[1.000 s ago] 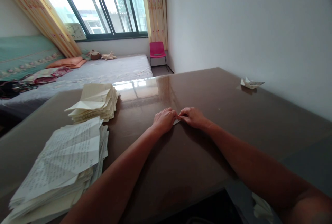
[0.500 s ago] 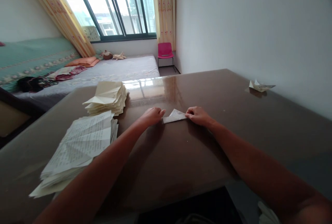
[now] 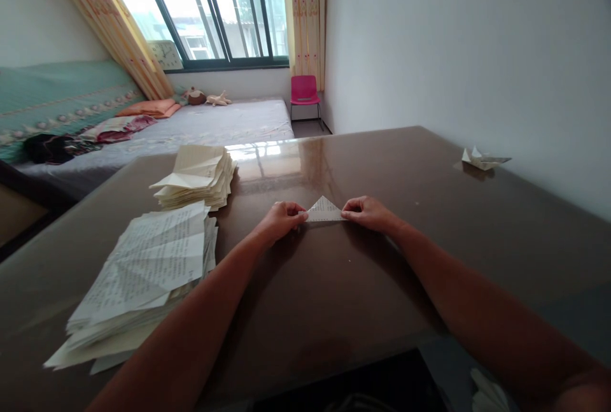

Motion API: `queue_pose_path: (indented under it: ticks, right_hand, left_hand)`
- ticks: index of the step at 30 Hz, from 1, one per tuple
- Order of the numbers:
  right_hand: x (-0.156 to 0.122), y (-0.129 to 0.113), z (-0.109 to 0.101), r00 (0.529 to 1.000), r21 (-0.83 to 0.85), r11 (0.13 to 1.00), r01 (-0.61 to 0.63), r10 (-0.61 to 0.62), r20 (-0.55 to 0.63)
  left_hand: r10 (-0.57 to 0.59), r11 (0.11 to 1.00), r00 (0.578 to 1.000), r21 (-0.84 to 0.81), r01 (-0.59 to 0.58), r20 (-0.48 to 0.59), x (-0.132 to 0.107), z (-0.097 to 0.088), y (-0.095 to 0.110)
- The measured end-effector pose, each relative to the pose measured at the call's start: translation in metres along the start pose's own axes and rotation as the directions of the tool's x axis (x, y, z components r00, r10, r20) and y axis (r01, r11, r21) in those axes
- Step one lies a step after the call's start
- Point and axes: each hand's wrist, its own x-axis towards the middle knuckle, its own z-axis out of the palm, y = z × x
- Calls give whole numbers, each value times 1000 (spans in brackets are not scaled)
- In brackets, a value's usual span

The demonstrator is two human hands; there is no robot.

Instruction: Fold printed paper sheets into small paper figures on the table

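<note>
A small printed paper folded into a triangle (image 3: pixel 324 210) rests on the brown table (image 3: pixel 363 272), point up. My left hand (image 3: pixel 280 218) pinches its left corner with curled fingers. At the opposite corner my right hand (image 3: pixel 366 213) does the same. Both forearms reach in from the bottom of the view.
To the left lie a stack of creased printed sheets (image 3: pixel 143 272) and, behind it, a pile of folded cream papers (image 3: pixel 196 176). A finished folded paper boat (image 3: pixel 482 158) sits far right near the white wall. A bed and a pink chair (image 3: pixel 305 90) stand beyond the table.
My hands were pressed together over the paper; they have drawn apart to its two corners, and the folded triangle now shows between them. The camera shifted slightly.
</note>
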Motion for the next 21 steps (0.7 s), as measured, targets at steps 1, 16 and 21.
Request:
queue_pose_path:
  ticks: [1, 16, 21]
  right_hand:
    - [-1, -1, -1, 1000, -41, 999, 17, -17, -11]
    - [10, -35, 26, 964, -9, 964, 264, -264, -12]
    - [10, -33, 25, 967, 145, 956, 254, -250, -42]
  left_hand:
    - [-4, 1000, 1000, 7, 4, 1, 0, 1, -1]
    - [146, 969, 980, 217, -114, -137, -4, 19, -6]
    - [221, 907, 955, 401, -128, -197, -12, 24, 0]
